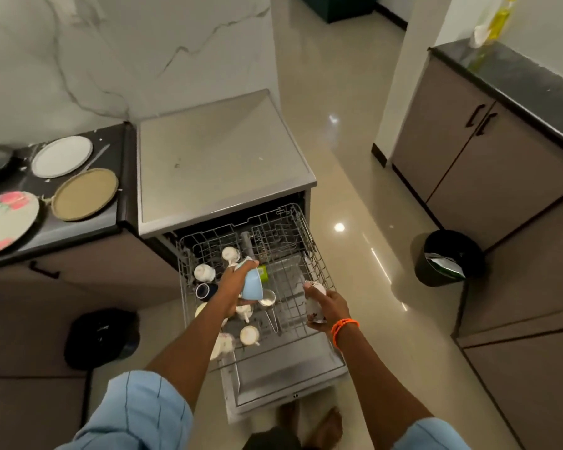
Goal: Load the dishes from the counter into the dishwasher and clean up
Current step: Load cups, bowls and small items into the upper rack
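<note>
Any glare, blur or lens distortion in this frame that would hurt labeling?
Head view: bright lamp glare spots on the glossy floor; wide-angle bending of the cabinets at the edges; slight softness on the blue cup in the left hand; dim, shadowed rack.

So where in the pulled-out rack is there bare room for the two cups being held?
The right half of the rack is bare wire, bordered by its right wall and the centre divider. The left half is crowded with white cups. The left hand holds a blue cup; the right hand a patterned cup.
</note>
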### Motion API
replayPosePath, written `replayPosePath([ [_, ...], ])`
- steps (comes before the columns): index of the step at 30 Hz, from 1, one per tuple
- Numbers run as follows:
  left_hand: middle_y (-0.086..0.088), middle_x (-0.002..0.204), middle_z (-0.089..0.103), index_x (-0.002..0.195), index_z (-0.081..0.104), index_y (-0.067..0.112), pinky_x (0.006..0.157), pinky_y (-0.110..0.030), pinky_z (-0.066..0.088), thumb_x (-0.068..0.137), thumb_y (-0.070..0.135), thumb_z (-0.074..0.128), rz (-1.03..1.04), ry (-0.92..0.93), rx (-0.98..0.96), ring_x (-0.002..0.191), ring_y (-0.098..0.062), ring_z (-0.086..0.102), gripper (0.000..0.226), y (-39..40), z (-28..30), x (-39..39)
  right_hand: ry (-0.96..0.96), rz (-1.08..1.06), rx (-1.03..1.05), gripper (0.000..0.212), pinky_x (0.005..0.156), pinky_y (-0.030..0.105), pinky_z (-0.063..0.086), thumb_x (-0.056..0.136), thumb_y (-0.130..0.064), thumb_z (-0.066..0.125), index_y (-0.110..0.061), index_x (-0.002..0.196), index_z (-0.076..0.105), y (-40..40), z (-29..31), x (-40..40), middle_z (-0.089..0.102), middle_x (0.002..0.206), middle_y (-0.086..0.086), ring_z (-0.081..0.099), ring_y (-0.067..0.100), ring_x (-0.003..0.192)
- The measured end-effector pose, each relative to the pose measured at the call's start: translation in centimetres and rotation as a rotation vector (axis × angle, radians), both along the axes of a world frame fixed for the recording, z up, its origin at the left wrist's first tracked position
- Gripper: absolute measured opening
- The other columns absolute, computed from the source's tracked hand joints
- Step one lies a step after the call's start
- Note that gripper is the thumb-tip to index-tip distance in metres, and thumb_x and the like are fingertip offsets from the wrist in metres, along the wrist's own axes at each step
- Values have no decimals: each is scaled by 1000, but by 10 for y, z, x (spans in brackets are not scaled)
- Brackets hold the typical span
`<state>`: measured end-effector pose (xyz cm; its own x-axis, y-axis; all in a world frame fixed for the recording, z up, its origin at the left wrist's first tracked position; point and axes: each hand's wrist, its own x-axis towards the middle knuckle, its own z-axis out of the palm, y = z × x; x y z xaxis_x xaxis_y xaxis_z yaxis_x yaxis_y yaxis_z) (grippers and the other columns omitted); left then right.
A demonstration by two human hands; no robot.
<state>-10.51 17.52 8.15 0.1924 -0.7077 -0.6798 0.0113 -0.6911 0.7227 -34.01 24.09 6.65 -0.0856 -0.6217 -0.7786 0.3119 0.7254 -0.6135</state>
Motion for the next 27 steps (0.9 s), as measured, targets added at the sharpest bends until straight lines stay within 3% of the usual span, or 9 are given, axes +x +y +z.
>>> replayPosePath([
  [3,-15,118,64,131,53,14,45,-25,52,74,54,82,-31,-91,-6,89,-27,67,75,1,-9,5,48,74,22,62,70,48,62,68,-43,89,-12,112,58,-4,-9,3,63,110,18,63,32,91],
  [6,-14,120,63,131,51,15,63,-40,62,59,61,88,-51,-151,-5,96,-29,68,94,-13,-27,13,111,106,3,70,63,42,61,59,-45,93,-14,111,59,-19,-17,12,63,111,19,64,32,87],
  [9,-9,123,60,132,51,13,81,-45,60,62,61,89,-136,-249,-4,104,-27,64,93,-28,-49,11,271,201,-33,76,54,33,59,61,-45,93,-16,121,56,-28,-26,18,61,115,12,65,25,85],
  [13,-5,123,59,129,52,16,81,-39,56,63,56,90,-307,-377,-59,107,-25,60,86,-47,-82,-13,478,267,-96,86,52,38,61,53,-47,95,-20,123,53,-39,-62,21,56,115,7,64,27,93],
  [15,-6,129,55,135,49,17,84,-39,54,61,55,90,-399,-423,-88,112,-27,58,92,-63,-106,-25,618,334,-125,91,58,41,62,46,-56,92,-22,121,53,-54,-92,24,54,114,7,62,27,96],
  [19,-7,134,45,142,39,22,88,-39,54,60,59,88,-493,-510,-88,116,-28,55,102,-77,-157,-44,743,449,-105,96,93,41,54,54,-49,91,-18,133,47,-71,-141,37,46,123,7,54,27,109],
  [27,-11,138,36,140,33,18,92,-43,50,63,56,86,-627,-657,-157,123,-32,46,100,-110,-255,-71,972,713,-135,94,94,40,52,60,-50,85,-24,137,36,-88,-238,43,47,133,5,47,25,121],
])
